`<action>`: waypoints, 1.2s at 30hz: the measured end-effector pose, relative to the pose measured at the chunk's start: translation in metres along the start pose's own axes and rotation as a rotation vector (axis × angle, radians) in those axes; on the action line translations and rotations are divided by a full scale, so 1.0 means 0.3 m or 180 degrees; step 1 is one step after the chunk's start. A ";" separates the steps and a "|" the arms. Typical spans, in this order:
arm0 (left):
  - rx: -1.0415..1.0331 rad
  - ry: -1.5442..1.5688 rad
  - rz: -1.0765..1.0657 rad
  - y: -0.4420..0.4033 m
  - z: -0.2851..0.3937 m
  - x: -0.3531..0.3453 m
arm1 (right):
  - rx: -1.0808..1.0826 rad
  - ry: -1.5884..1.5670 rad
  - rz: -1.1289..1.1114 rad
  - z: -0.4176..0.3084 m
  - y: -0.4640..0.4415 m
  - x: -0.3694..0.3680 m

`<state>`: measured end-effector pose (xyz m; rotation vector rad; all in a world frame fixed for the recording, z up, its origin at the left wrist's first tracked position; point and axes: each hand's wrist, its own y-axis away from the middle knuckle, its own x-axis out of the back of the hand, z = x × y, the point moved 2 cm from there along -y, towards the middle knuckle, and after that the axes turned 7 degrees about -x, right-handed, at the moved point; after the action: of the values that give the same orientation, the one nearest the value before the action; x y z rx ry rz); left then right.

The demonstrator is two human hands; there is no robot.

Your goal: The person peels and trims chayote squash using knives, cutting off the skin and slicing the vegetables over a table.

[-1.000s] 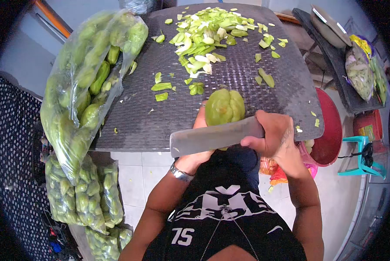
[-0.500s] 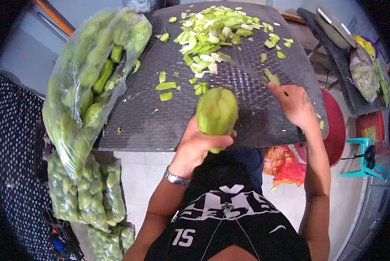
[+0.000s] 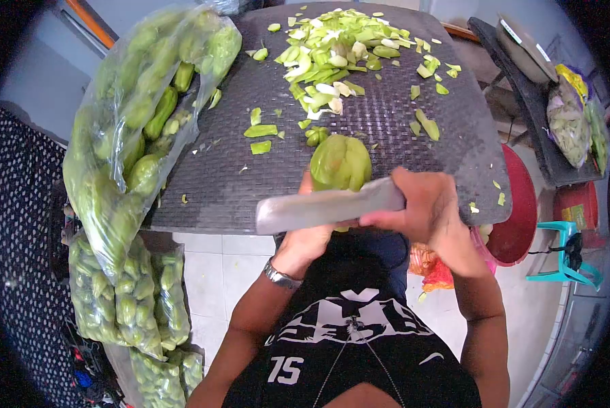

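A pale green chayote (image 3: 341, 163) is gripped in my left hand (image 3: 303, 246), upright above the table's near edge. My right hand (image 3: 420, 211) is closed round a knife (image 3: 318, 207). Its broad blade, blurred by motion, lies across the near side of the chayote and hides part of it and most of my left fingers. Just beyond the chayote a small green piece (image 3: 316, 136) rests on the table. Farther back is a heap of green and white peelings (image 3: 342, 51), with loose scraps (image 3: 261, 130) lying to its left and nearer me.
The dark woven-pattern table (image 3: 230, 183) carries an opened plastic bag of chayotes (image 3: 128, 129) at left. More filled bags (image 3: 125, 292) are stacked on the floor below. At right stand a red tub (image 3: 512, 204), a teal stool (image 3: 565, 251) and a dark side table (image 3: 522, 88) with bagged produce.
My right hand has swung left and nearer with the knife, from over the table's right side to the chayote. A green strip left behind lies on the table. The chayote has barely moved.
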<state>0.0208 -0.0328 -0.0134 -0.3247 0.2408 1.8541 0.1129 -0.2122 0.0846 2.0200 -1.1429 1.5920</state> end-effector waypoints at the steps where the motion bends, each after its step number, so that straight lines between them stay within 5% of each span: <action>1: 0.0132 0.0048 -0.0009 0.013 -0.006 0.014 | -0.0033 0.0015 0.0039 0.023 -0.004 -0.005; 8: 0.0516 0.0570 0.0027 0.015 0.086 -0.016 | -0.0528 0.0340 -0.0312 0.058 -0.027 -0.013; 12: 0.0823 -0.0040 -0.0103 0.011 0.110 -0.050 | -0.0152 0.0321 -0.0251 0.056 -0.060 -0.031; 15: 0.0442 0.0678 -0.0174 0.003 0.112 -0.027 | -0.0634 0.0394 -0.0551 0.107 -0.064 -0.020; 21: 0.0534 0.0478 -0.0105 0.002 0.127 -0.053 | -0.0291 0.0511 -0.0120 0.062 -0.092 -0.038; 24: 0.0504 0.0762 -0.0226 0.023 0.164 -0.007 | -0.0757 0.0555 -0.0595 0.073 -0.093 0.021; 30: 0.0637 0.0495 -0.0262 0.035 0.117 -0.056 | -0.0337 0.0451 -0.0196 0.051 -0.103 -0.029; 36: 0.0457 0.0577 -0.0298 -0.016 0.147 -0.006 | -0.0714 0.0531 -0.0589 0.082 -0.129 0.038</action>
<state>0.0214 -0.0187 0.0287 -0.3983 0.4730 1.7062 0.1589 -0.2090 0.0956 1.7590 -0.9931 1.4406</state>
